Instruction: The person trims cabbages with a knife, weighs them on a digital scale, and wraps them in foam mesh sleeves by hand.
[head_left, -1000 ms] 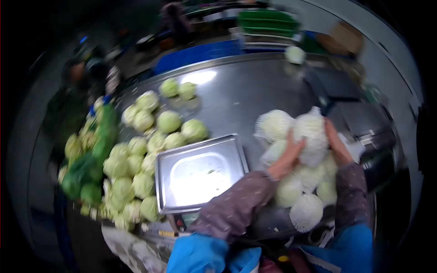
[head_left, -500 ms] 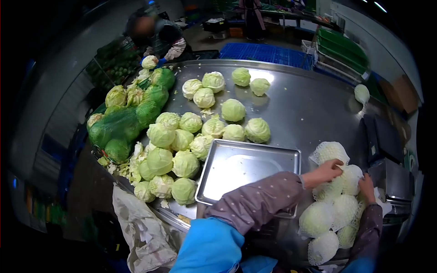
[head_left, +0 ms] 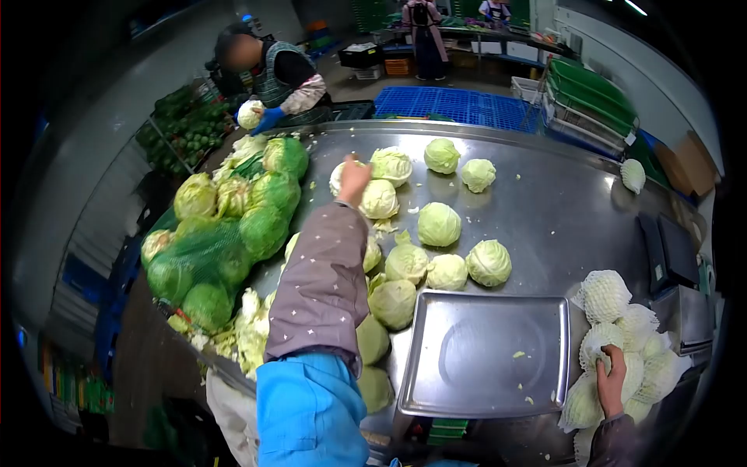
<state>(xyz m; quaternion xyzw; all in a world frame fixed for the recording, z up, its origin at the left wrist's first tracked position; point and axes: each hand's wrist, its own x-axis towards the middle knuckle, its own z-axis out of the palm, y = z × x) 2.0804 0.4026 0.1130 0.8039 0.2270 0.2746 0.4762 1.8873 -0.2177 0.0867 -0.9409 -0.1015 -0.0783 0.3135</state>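
Observation:
My left hand (head_left: pixel 355 180) reaches far across the steel table. Its fingers curl over a pale green cabbage (head_left: pixel 336 180), covering most of it. Two more cabbages sit against that one, including a round cabbage (head_left: pixel 379 200) just below the hand. At the lower right, my right hand (head_left: pixel 611 383) has its fingers bent onto a cabbage in a white foam net (head_left: pixel 601 344). Several other netted cabbages (head_left: pixel 604 296) are heaped around it. Between my arms lies a shallow metal tray (head_left: pixel 487 354) with a few leaf scraps.
A green mesh sack of cabbages (head_left: pixel 206 268) lies along the table's left side, beside loose leaves (head_left: pixel 253 331). Across the table, a person (head_left: pixel 292 82) in blue gloves holds a cabbage (head_left: pixel 250 114). One netted cabbage (head_left: pixel 633 176) and a black device (head_left: pixel 669 249) are at the right.
My left hand has left the netted cabbages and swung across to the bare cabbages at the far left. My right hand stays at the netted pile. The view has shifted.

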